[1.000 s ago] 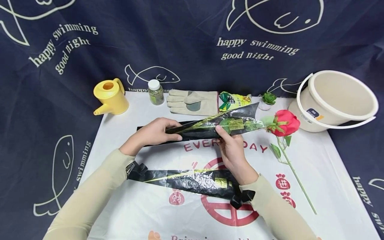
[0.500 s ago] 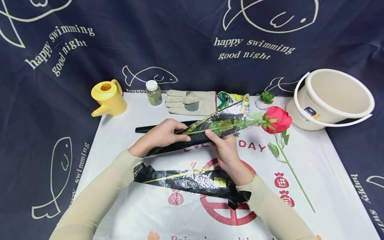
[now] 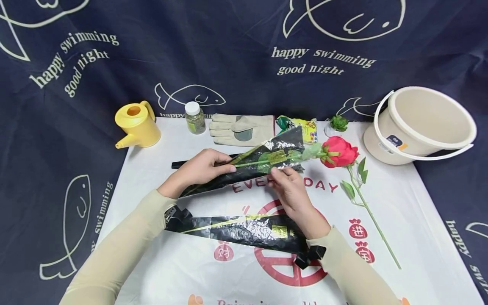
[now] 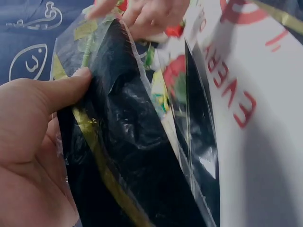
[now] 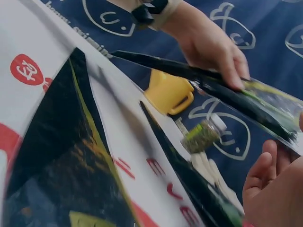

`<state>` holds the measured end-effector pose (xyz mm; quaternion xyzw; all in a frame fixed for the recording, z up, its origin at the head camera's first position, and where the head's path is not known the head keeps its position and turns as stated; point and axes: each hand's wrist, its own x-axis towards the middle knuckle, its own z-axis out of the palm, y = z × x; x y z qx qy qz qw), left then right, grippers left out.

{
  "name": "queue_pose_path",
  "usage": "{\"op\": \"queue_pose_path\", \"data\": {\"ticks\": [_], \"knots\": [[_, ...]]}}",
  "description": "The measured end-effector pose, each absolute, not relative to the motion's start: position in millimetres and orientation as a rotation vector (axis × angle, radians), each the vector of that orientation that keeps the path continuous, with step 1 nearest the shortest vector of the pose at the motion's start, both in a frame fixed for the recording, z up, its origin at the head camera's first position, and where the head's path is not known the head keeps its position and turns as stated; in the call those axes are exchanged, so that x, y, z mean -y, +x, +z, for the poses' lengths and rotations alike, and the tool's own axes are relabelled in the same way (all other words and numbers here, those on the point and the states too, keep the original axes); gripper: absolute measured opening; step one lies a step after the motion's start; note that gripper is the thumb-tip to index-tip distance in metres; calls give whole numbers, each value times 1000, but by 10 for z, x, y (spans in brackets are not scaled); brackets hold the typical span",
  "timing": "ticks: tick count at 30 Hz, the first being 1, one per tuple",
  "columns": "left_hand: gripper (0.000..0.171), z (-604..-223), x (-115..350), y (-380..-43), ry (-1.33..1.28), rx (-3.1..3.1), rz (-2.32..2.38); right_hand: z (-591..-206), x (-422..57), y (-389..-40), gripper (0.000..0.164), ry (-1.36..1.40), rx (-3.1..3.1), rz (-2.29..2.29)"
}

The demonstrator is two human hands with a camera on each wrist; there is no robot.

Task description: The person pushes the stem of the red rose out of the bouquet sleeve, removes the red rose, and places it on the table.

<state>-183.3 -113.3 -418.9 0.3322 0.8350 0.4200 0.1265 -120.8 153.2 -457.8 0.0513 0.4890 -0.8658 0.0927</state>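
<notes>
A red artificial rose (image 3: pixel 341 151) sits in a black flower sleeve (image 3: pixel 248 173) with a clear front and gold stripe. Its bloom sticks out of the wide end, and its green stem shows through the film. My left hand (image 3: pixel 200 169) grips the sleeve's narrower part, thumb on top, as the left wrist view confirms. Near the wide end, my right hand (image 3: pixel 293 192) pinches the lower edge between thumb and fingers. Below both hands another black sleeve (image 3: pixel 244 231) lies flat on the white cloth. A further dark sleeve (image 3: pixel 181 164) lies behind, mostly covered by the held one.
A leafy rose stem (image 3: pixel 375 224) lies at the right. Along the back stand a yellow watering can (image 3: pixel 139 127), a lidded jar (image 3: pixel 195 118), work gloves (image 3: pixel 242 129), a bright packet (image 3: pixel 309 129), a small potted succulent (image 3: pixel 338 123) and a beige bucket (image 3: pixel 409 131).
The held sleeve and rose have shifted left, and the sleeve's narrow end has dropped nearer me, uncovering the sleeve behind. My right thumb has slid from the film to its lower edge.
</notes>
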Motion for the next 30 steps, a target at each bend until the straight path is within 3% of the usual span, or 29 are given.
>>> {"op": "queue_pose_path", "data": {"ticks": [11,30], "knots": [[21,-4289,1392,-1838,912,-2485,1207,-4769,-2097,-1232,18,336,-571,-2812],[10,-4287,1329,-1787,944,-2494,1139,-4733,-2037,-1275,12,551,-524,-2855]]}}
